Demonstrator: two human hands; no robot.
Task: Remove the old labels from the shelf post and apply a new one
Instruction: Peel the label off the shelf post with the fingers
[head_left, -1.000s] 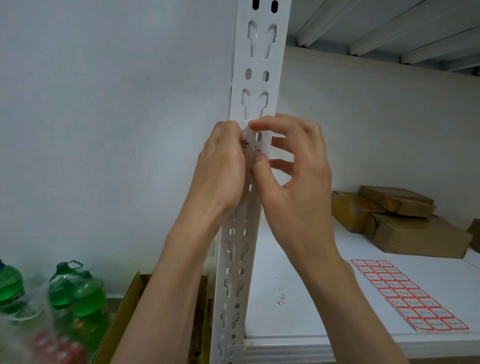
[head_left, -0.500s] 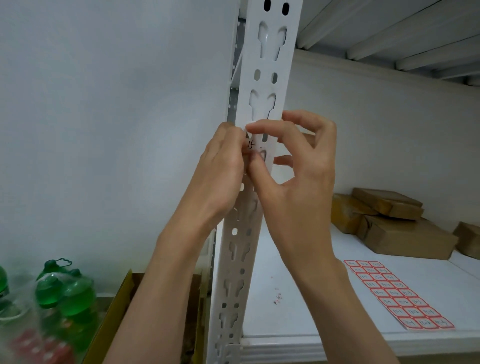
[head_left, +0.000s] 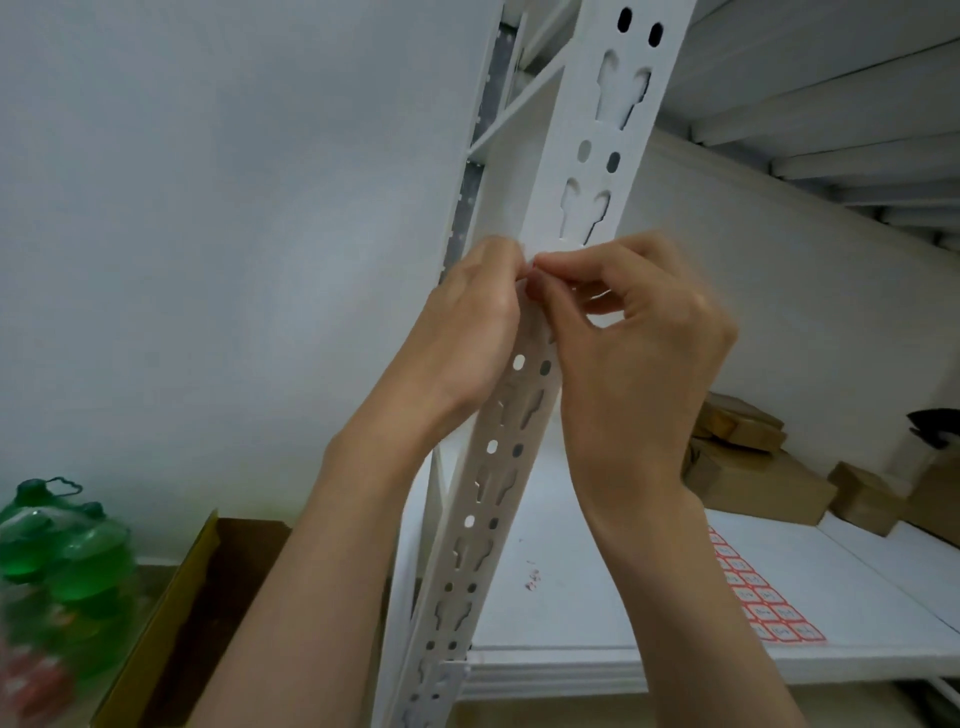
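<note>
A white perforated shelf post (head_left: 592, 171) runs up the middle of the head view. My left hand (head_left: 467, 332) wraps its left edge at mid height. My right hand (head_left: 639, 338) meets it from the right, thumb and forefinger pinched together at the post's face. The fingers of both hands cover the label on the post. A sheet of red-bordered labels (head_left: 763, 603) lies on the white shelf (head_left: 571, 670) at the lower right.
Brown cardboard parcels (head_left: 753, 467) are stacked at the back of the shelf on the right. Green bottles in plastic wrap (head_left: 57, 566) stand at the lower left beside an open cardboard box (head_left: 171, 623). A pale wall fills the left side.
The view has tilted and shifted, so the post now leans. My right fingertips have closed into a pinch at the post, and the written label seen earlier is now hidden behind them.
</note>
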